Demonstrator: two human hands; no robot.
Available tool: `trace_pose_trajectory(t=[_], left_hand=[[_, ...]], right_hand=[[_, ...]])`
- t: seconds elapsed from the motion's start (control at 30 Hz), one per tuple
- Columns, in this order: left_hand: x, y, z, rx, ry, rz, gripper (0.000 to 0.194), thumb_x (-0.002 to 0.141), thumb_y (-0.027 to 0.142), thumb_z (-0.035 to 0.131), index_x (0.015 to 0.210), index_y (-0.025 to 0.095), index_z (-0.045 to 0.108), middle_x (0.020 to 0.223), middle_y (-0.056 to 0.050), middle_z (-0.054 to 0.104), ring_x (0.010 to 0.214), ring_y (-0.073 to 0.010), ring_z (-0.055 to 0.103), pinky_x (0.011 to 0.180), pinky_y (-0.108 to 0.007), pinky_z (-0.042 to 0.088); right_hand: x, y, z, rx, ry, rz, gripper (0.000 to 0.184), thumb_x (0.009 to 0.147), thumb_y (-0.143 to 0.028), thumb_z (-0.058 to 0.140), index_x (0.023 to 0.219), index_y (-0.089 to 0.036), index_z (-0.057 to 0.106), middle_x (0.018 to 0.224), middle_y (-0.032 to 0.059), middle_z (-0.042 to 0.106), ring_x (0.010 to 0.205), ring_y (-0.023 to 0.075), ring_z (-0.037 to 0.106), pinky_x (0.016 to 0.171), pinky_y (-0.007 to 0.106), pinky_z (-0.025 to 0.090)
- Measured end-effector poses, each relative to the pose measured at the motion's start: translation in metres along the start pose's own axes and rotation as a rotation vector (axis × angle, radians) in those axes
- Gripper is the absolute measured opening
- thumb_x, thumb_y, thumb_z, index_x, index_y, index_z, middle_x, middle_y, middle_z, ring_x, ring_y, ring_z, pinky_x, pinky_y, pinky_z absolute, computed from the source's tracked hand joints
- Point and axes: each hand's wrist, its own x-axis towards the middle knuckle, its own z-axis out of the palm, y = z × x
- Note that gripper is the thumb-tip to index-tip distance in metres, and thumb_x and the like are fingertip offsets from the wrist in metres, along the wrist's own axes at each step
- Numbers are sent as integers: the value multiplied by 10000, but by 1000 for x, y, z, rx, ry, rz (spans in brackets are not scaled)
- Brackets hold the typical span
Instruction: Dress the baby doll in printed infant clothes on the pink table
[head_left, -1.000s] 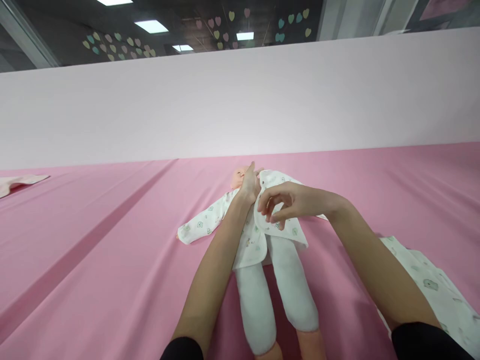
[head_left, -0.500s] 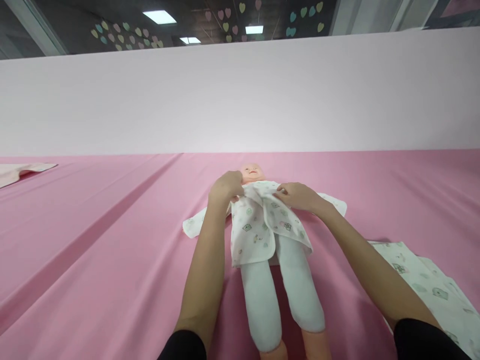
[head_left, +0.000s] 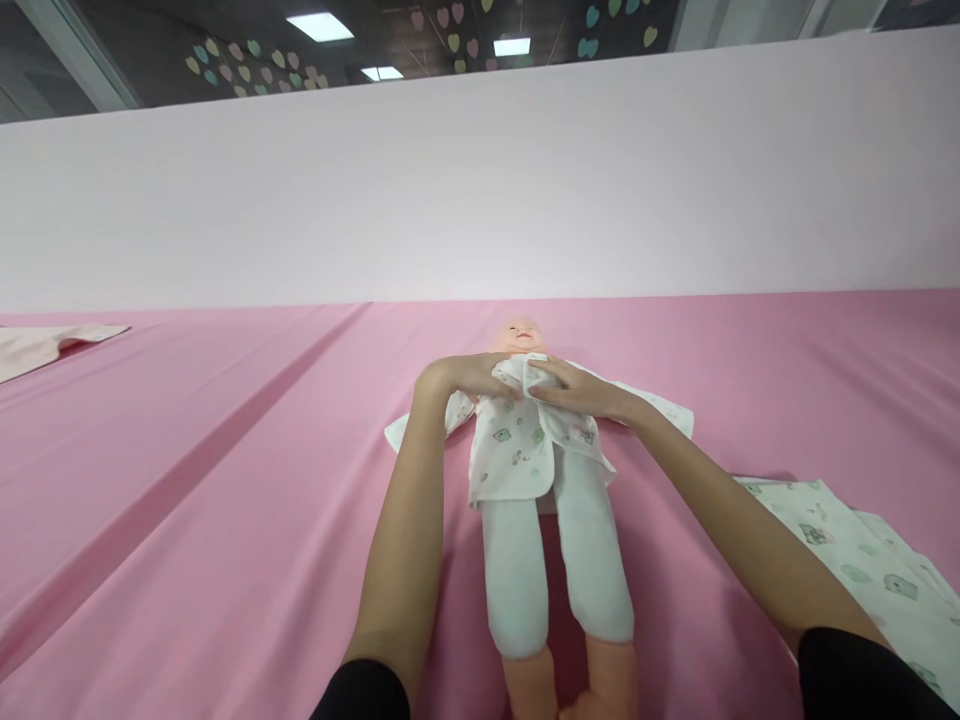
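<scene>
A baby doll (head_left: 523, 335) lies on its back, head away from me, in a white printed shirt (head_left: 514, 450) and white leggings (head_left: 517, 580). My left hand (head_left: 474, 375) rests on the left side of the shirt's chest, fingers stretched inward. From the right, my right hand (head_left: 576, 388) lies on the shirt's other front panel with its fingers apart. Between the fingertips of both hands the cloth is bunched near the doll's neck. The shirt's sleeves spread out to both sides, partly behind my wrists. Bare lower legs show below the leggings.
A pink sheet (head_left: 225, 520) with long creases covers the surface. Folded white printed cloth (head_left: 862, 570) lies at the right, partly behind my forearm. A pale pink cloth (head_left: 45, 350) is at the far left. Behind stands a white wall (head_left: 480, 190).
Both hands have moved inward over the doll's chest, and their fingers have stretched out. The shirt's front panels are drawn closer together. The doll sits slightly higher in view.
</scene>
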Motion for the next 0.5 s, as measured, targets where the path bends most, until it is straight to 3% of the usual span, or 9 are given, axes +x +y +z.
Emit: trace_pose_trajectory(t=[0.13,0.23,0.37,0.5], left_hand=[[13,-17,0,10,90,138,784,697,415,604,1399,300,273,1414,-20,403,1222,-220,455,941,-277,441],[19,-19,1,46,172,106,786,710,427,585,1408,301,246,1430,-31,380,1240,-237,438,965,-308,424],[3,3,1,169,220,-59,670,731,482,544,1350,305,357,1342,-53,488,1159,-273,512,904,-370,449],[-45,39,3,196,392,75,526,819,475,452,1324,343,390,1226,-22,579,1067,-247,572,807,-334,476]], right_hand=[[12,18,4,131,209,0,562,804,-496,537,1291,-218,489,1443,46,333,1334,237,285,1093,373,255],[16,22,5,149,291,-4,532,806,-490,533,1260,-213,514,1425,49,362,1319,233,315,1079,361,281],[10,10,5,-73,233,-27,469,881,-415,422,1281,-177,477,1380,84,417,1272,246,376,1042,388,320],[-14,-13,-8,-325,76,-42,411,886,-342,394,1257,-194,495,1252,100,535,1149,277,489,922,406,408]])
